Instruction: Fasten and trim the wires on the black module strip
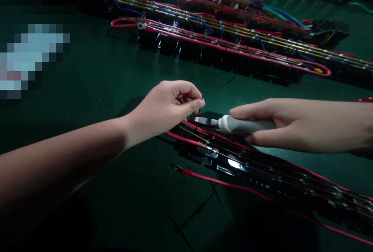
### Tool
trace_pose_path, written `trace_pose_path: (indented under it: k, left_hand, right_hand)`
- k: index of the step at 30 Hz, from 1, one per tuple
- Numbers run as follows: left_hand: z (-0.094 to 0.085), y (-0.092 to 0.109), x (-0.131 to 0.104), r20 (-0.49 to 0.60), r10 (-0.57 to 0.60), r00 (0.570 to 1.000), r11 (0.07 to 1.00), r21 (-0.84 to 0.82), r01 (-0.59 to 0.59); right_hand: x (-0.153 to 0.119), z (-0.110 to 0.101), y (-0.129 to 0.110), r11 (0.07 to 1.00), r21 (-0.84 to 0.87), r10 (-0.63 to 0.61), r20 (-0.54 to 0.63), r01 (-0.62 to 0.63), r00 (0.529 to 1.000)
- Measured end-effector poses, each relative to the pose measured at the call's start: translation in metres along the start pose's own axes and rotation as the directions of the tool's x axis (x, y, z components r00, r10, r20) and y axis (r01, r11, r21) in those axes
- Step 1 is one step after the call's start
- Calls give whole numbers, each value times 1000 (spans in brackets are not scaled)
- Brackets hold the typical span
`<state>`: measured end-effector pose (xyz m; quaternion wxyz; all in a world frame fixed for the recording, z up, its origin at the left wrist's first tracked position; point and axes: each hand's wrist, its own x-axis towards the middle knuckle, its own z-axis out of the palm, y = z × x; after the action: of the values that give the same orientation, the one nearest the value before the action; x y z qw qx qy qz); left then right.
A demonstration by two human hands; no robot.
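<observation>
My left hand (171, 104) pinches a thin black cable tie (202, 102) between thumb and fingertips. Wrapped in my right hand (291, 123) are side cutters with grey and white handles (233, 123). Their metal jaws point left and lie close below my left fingertips, at the tie; whether the blades touch it I cannot tell. Beneath both hands lies a long black strip assembly (271, 180) with copper-coloured rods and a red wire (186, 139) along it. In front of it runs another red cable (233, 185), ending in a ring terminal (176, 167).
Several similar strips (192, 16) with red, blue and yellow-green wires lie across the back of the green surface (101, 77). A black connector (332, 32) sits at back right. Loose black cable ties (198, 207) lie in front. A pixelated pale patch (37, 53) is at left.
</observation>
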<state>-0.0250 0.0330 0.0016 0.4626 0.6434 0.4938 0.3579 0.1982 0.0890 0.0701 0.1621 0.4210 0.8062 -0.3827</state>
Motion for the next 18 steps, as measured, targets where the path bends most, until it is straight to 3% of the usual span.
trace_pose_path:
  k: [3,10,15,18]
  left_hand:
    - [1,-1,0,-14,23,1000,1000,-17,-23]
    - [2,0,-2,-57,39,998,999,25,-38]
    - [-1,0,-1,-137,61,989,996,71,-52]
    - [-2,-1,0,-191,112,975,985,152,-83]
  right_hand:
    - [2,1,3,1000,21,18,209,-23,978]
    - [5,9,5,993,-116,5,159,14,987]
    - [2,26,5,959,-201,-207,-7,201,978]
    - [-4,24,13,944,-225,-263,-65,243,963]
